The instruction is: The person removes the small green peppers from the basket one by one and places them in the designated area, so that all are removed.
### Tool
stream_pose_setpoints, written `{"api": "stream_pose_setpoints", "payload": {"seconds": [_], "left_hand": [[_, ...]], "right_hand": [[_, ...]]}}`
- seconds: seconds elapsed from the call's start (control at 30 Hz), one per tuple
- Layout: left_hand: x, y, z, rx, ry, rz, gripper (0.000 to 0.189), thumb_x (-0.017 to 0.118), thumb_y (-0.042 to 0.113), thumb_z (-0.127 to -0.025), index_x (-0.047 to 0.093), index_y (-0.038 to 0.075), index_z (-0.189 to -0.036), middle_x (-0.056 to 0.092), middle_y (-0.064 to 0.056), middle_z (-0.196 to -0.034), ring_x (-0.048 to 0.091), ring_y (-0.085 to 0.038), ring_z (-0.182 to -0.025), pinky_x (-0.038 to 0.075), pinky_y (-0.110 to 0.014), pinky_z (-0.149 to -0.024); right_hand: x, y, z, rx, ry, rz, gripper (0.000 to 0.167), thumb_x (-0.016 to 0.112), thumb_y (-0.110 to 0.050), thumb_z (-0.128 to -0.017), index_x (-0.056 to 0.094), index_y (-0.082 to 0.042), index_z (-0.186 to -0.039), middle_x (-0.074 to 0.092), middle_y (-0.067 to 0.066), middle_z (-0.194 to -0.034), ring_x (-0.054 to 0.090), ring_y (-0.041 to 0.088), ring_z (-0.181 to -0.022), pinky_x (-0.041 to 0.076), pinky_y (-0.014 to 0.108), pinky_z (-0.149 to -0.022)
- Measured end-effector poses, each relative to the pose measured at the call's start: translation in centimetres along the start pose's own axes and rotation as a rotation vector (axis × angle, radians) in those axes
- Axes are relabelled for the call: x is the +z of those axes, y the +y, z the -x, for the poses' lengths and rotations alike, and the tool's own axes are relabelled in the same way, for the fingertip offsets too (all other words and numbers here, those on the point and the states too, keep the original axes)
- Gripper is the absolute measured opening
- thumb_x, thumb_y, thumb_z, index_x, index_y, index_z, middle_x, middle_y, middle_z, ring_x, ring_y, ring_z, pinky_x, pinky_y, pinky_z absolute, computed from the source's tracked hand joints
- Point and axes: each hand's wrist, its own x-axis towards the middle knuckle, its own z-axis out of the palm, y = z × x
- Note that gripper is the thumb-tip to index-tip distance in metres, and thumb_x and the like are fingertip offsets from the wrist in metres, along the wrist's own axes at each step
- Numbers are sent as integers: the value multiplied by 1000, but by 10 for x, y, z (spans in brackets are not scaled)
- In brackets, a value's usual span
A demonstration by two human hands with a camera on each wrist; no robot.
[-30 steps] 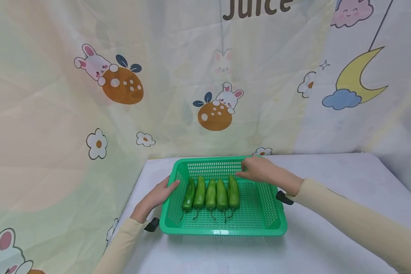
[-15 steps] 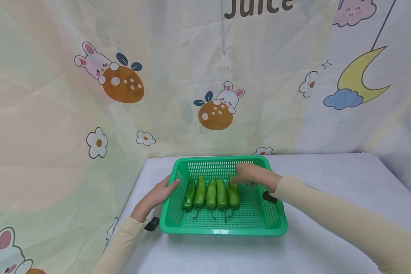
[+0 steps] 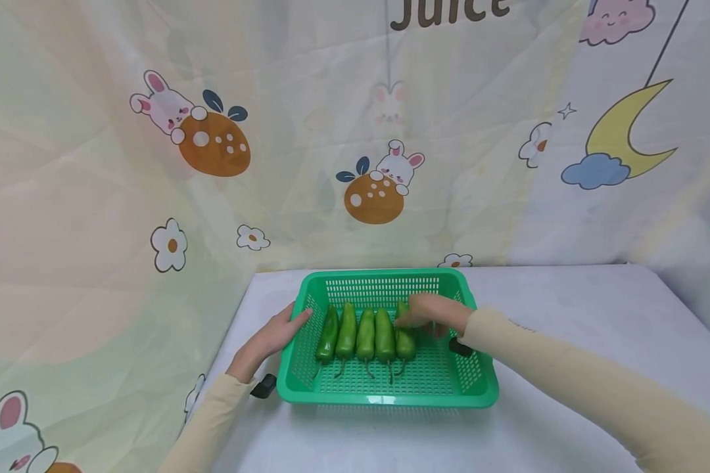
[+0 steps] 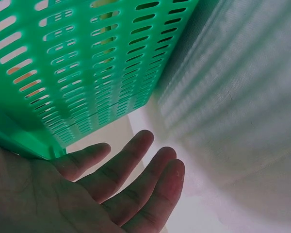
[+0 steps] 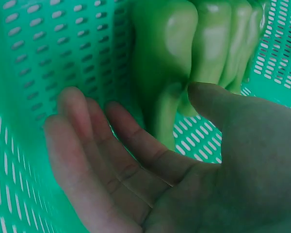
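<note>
Several green peppers lie side by side in a green plastic basket, stems toward the front. My right hand is inside the basket, over the far end of the rightmost pepper. In the right wrist view, my right thumb is at the gap between this pepper and its neighbour. The other fingers are spread on the pepper's outer side. My left hand rests on the basket's left rim, thumb over it. In the left wrist view, its loose fingers extend outside the slotted wall.
The basket stands on a white-covered table, which extends to its right. Behind and left of the table hangs a printed cloth with rabbits and flowers. A dark wrist strap piece sits close to the basket's left side.
My right hand has come down from the basket's back right and moved left and forward onto the rightmost pepper. The left hand and the peppers have stayed in place.
</note>
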Motion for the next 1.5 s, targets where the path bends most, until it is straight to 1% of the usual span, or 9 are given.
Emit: {"api": "stream_pose_setpoints", "payload": {"seconds": [0.1, 0.2, 0.4, 0.5, 0.63, 0.83, 1.23, 1.37, 1.5], "left_hand": [[0, 0, 0, 0, 0, 5, 70, 39, 53, -106, 19, 16, -162, 65, -16, -123, 71, -19, -89, 59, -35, -76], [0, 0, 0, -6, 1, 6, 71, 39, 55, -105, 19, 17, -162, 64, -16, -124, 71, -19, -90, 59, -35, -77], [-1, 0, 1, 1, 11, -7, 72, 39, 54, -105, 19, 14, -162, 62, -17, -131, 70, -20, -97, 58, -39, -84], [0, 0, 2, 1, 16, 1, 71, 39, 53, -106, 19, 15, -162, 61, -18, -133, 70, -22, -101, 58, -41, -86], [1, -2, 3, 0, 6, 24, 70, 39, 52, -106, 18, 17, -162, 62, -20, -131, 71, -24, -97, 60, -40, -81], [2, -2, 1, 29, 10, 38, 70, 40, 49, -107, 16, 14, -162, 59, -23, -133, 72, -24, -94, 62, -38, -74], [2, -2, -2, 42, 0, 33, 70, 39, 49, -107, 15, 13, -162, 55, -22, -139, 69, -26, -103, 60, -41, -82], [2, -2, -1, 39, 5, 22, 70, 39, 48, -107, 15, 12, -162, 54, -22, -141, 68, -27, -107, 59, -43, -87], [2, -1, 0, 39, 8, 13, 70, 39, 48, -107, 16, 12, -162, 55, -21, -141, 67, -27, -110, 58, -44, -89]], "right_hand": [[3, 0, -2, 0, -8, 31, 44, 60, -46, -99, 57, -2, -105, 63, 19, -90, 73, 36, -79, 63, 44, -71], [5, 0, -2, -4, -18, 42, 42, 59, -46, -100, 58, -4, -99, 65, 18, -90, 74, 35, -78, 63, 42, -70], [6, -2, -2, 8, -24, -30, 40, 60, -41, -100, 54, -3, -110, 62, 20, -92, 72, 35, -75, 63, 42, -70], [7, -1, -5, 12, -35, -42, 40, 59, -41, -100, 55, -2, -109, 63, 19, -91, 72, 34, -73, 63, 42, -68], [9, 2, -6, 16, -53, -44, 40, 58, -41, -100, 58, -1, -105, 64, 19, -89, 72, 32, -71, 63, 41, -66], [8, 5, -2, 5, -58, -32, 39, 59, -40, -99, 59, -1, -102, 66, 18, -90, 74, 30, -72, 63, 39, -66], [-8, 6, 5, -24, -90, -73, 43, 58, -41, -100, 60, 1, -108, 70, 21, -100, 74, 32, -77, 63, 41, -70], [-16, 5, 8, -42, -92, -65, 49, 59, -43, -99, 57, 2, -118, 70, 20, -102, 75, 32, -76, 63, 40, -68], [-27, 3, 15, -79, -100, -57, 53, 58, -44, -98, 55, 2, -123, 70, 19, -104, 75, 31, -75, 63, 39, -67]]}}
